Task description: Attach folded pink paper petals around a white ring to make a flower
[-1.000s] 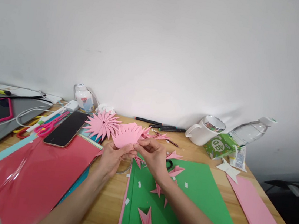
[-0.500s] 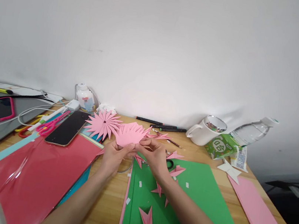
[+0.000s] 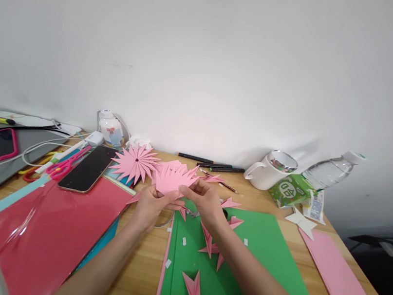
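Both hands hold a pink folded-paper fan [image 3: 172,182] with a row of pointed tips along its top edge. My left hand [image 3: 152,205] grips its lower left, thumb in front and fingers behind. The fingers of my right hand [image 3: 206,201] close on its right side. Behind and to the left lies a round pink paper star [image 3: 137,160] with many points. Loose folded pink paper pieces [image 3: 194,292] lie on green paper sheets [image 3: 256,265] under my right forearm, along with small white scraps [image 3: 184,241].
A phone [image 3: 86,170], pink scissors [image 3: 66,165] and a red sheet [image 3: 58,235] are on the left. Marker pens [image 3: 225,169] lie by the wall. A white mug [image 3: 270,171], green box [image 3: 288,191], water bottle [image 3: 333,173] and pink paper strips [image 3: 342,282] stand or lie right.
My right hand has shifted slightly on the paper fan, its thumb now higher on the front. The fan is tilted a little differently; the view has moved very slightly.
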Tool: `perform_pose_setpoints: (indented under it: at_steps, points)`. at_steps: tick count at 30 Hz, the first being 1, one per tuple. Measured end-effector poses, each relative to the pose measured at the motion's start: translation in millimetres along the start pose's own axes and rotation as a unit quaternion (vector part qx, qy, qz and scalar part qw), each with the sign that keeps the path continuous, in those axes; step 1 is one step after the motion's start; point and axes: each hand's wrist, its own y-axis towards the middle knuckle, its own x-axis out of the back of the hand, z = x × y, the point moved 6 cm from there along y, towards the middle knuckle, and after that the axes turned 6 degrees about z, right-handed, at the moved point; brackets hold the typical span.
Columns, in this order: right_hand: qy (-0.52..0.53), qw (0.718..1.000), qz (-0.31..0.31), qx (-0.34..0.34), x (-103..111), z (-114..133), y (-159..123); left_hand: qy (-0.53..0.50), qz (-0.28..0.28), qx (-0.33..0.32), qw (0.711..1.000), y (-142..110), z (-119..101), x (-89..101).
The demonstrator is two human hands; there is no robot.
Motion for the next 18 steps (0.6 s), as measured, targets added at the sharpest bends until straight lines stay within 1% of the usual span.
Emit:
perform_pose_setpoints:
  at_steps: [4,8,11,14,18]
  points:
    - [0.005,1.0,-0.015,-0.005,1,-3,0,-0.016,0.001,0.013,1.0,0,-1,-2.0]
    - [0.016,1.0,-0.017,-0.012,1,0,0,-0.018,0.044,0.019,0.999,0,-1,-6.9]
    - [0.005,1.0,-0.019,-0.015,1,5,-1,-0.019,0.061,0.027,0.998,0,0,-7.6]
    - [-0.011,1.0,-0.013,-0.02,0,10,-2,-0.009,0.064,0.025,0.998,0,2,-5.6]
    - [-0.026,0.999,-0.006,-0.024,-1,10,-3,0.002,0.063,0.004,0.998,-1,3,-3.1]
